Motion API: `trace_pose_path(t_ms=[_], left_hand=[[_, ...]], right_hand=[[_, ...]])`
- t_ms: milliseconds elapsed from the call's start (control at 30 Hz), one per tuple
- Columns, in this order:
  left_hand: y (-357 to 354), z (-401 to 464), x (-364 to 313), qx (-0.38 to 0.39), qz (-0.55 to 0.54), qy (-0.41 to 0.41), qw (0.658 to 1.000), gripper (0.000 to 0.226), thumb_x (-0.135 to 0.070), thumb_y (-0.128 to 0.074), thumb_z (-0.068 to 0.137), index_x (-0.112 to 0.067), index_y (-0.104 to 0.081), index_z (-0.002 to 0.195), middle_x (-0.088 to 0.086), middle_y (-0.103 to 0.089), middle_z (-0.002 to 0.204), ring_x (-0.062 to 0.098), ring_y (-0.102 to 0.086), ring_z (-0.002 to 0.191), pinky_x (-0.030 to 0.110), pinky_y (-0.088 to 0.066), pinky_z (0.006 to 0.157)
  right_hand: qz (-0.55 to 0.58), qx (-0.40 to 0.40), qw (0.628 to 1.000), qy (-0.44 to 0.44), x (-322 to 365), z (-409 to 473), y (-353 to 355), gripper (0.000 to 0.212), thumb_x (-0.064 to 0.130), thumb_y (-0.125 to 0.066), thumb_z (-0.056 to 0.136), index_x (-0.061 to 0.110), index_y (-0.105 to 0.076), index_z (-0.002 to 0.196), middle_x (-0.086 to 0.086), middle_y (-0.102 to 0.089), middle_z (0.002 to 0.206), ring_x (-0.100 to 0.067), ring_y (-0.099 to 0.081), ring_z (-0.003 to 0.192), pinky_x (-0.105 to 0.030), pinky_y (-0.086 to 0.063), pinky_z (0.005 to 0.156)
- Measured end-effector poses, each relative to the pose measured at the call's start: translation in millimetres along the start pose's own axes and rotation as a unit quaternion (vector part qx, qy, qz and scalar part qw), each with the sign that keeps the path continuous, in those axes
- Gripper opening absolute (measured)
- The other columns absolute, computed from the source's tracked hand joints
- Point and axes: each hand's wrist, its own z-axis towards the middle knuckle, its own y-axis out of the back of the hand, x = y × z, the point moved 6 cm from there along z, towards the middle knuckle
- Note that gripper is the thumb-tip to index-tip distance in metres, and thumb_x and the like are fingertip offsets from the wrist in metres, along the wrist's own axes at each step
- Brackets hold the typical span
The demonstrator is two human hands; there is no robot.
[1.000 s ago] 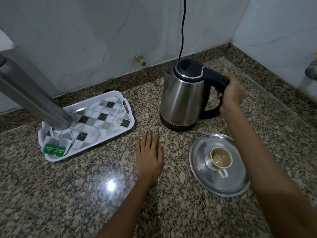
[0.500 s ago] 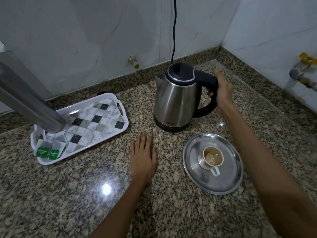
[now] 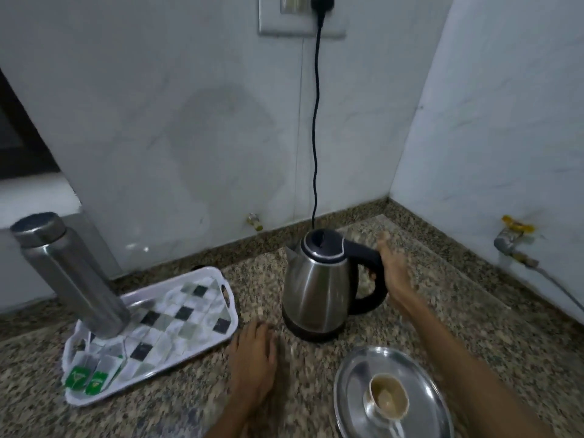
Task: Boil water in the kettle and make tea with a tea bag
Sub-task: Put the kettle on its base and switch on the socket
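Observation:
A steel kettle (image 3: 319, 286) with a black lid and handle stands on the granite counter (image 3: 474, 311), and its black cord (image 3: 316, 121) runs up to a wall socket (image 3: 301, 14). My right hand (image 3: 393, 270) is just right of the handle, blurred, with fingers stretched out and not wrapped around it. My left hand (image 3: 252, 361) lies flat on the counter in front of the kettle, holding nothing. A small cup (image 3: 388, 396) with a pale tea bag inside sits on a steel plate (image 3: 347, 390). Two green-labelled tea bags (image 3: 91, 374) lie at the near corner of a white tray (image 3: 189, 311).
A tall steel bottle (image 3: 72, 279) stands on the tray's left end. A brass fitting (image 3: 254, 221) sticks out of the back wall. On the right wall there is a tap valve (image 3: 512, 245) with a hose. The counter ends in a corner behind the kettle.
My right hand has let go of the kettle handle and opened its fingers. The view has tilted up, showing the socket. My left hand stays flat on the counter.

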Motion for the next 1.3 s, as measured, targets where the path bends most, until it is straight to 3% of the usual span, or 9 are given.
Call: trace_pose_path(t_ms=[67,133,200,300,467,567,700,1000,1300], left_hand=[[49,48,-15,-0.102,-0.008,-0.049,0.994,0.035,-0.025,-0.038,0.093,-0.011,-0.063,0.113,0.008,-0.065,0.114,0.026,-0.059,0.104,0.041,-0.044,0.097],[110,104,-36,-0.199,-0.022,-0.101,0.975,0.036,-0.023,-0.042,0.089,-0.006,-0.064,0.112,0.015,-0.064,0.115,0.032,-0.06,0.105,0.046,-0.045,0.096],[172,161,-62,-0.253,-0.036,-0.134,0.957,0.033,-0.018,-0.049,0.089,-0.006,-0.061,0.118,0.016,-0.057,0.13,0.033,-0.053,0.119,0.048,-0.038,0.105],[248,227,-100,-0.321,0.001,-0.17,0.932,0.035,-0.017,-0.052,0.092,-0.007,-0.055,0.125,0.014,-0.048,0.141,0.031,-0.044,0.13,0.047,-0.028,0.112],[323,296,-140,-0.373,0.09,-0.204,0.901,0.048,-0.024,-0.046,0.094,-0.009,-0.04,0.139,0.013,-0.03,0.153,0.029,-0.025,0.142,0.046,-0.014,0.118],[337,321,-149,-0.376,0.139,-0.203,0.893,0.06,-0.032,-0.039,0.096,-0.01,-0.021,0.149,0.01,-0.015,0.158,0.027,-0.009,0.146,0.045,-0.005,0.119],[339,346,-150,-0.387,0.163,-0.182,0.889,0.065,-0.038,-0.035,0.096,-0.012,-0.011,0.151,0.006,-0.006,0.16,0.025,0.0,0.147,0.044,0.002,0.118],[337,355,-143,-0.405,0.19,-0.184,0.875,0.067,-0.041,-0.035,0.096,-0.012,-0.012,0.151,0.006,-0.006,0.16,0.023,0.001,0.147,0.042,0.004,0.119],[342,344,-152,-0.365,0.169,-0.163,0.901,0.067,-0.044,-0.032,0.097,-0.013,-0.009,0.151,0.006,-0.002,0.16,0.023,0.005,0.147,0.043,0.004,0.119]], right_hand=[[-0.033,0.028,0.999,-0.009,-1,4,1,0.054,0.037,-0.04,0.102,-0.006,-0.064,0.079,-0.01,-0.065,0.063,-0.014,-0.064,0.056,-0.027,-0.046,0.054],[-0.046,0.034,0.998,0.014,14,10,0,0.044,0.036,-0.04,0.102,0.005,-0.067,0.086,-0.015,-0.067,0.083,-0.025,-0.066,0.08,-0.029,-0.048,0.065],[-0.03,0.01,0.996,0.087,59,18,-4,0.03,0.037,-0.042,0.1,0.022,-0.064,0.084,-0.003,-0.065,0.084,-0.023,-0.063,0.083,-0.027,-0.045,0.065],[-0.035,-0.022,0.975,0.218,148,32,-21,0.012,0.034,-0.051,0.097,0.028,-0.061,0.096,0.007,-0.064,0.094,-0.015,-0.061,0.092,-0.025,-0.045,0.073],[-0.134,-0.091,0.885,0.437,294,57,-68,0.039,0.032,-0.055,0.095,0.016,-0.054,0.13,-0.001,-0.057,0.127,-0.016,-0.051,0.119,-0.034,-0.042,0.098],[-0.248,-0.129,0.821,0.498,346,74,-98,0.059,0.043,-0.047,0.096,0.018,-0.034,0.148,-0.002,-0.03,0.156,-0.02,-0.021,0.146,-0.039,-0.02,0.118],[-0.336,-0.149,0.769,0.523,371,104,-128,0.072,0.056,-0.036,0.096,0.02,-0.014,0.154,0.003,-0.001,0.162,-0.017,0.009,0.148,-0.043,0.002,0.12],[-0.377,-0.196,0.751,0.504,380,128,-149,0.082,0.071,-0.02,0.09,0.022,-0.006,0.154,0.005,0.005,0.162,-0.021,0.016,0.147,-0.051,0.005,0.119],[-0.489,-0.182,0.717,0.462,388,116,-142,0.094,0.08,-0.008,0.079,0.023,0.009,0.153,0.0,0.023,0.159,-0.021,0.024,0.145,-0.05,0.016,0.115]])
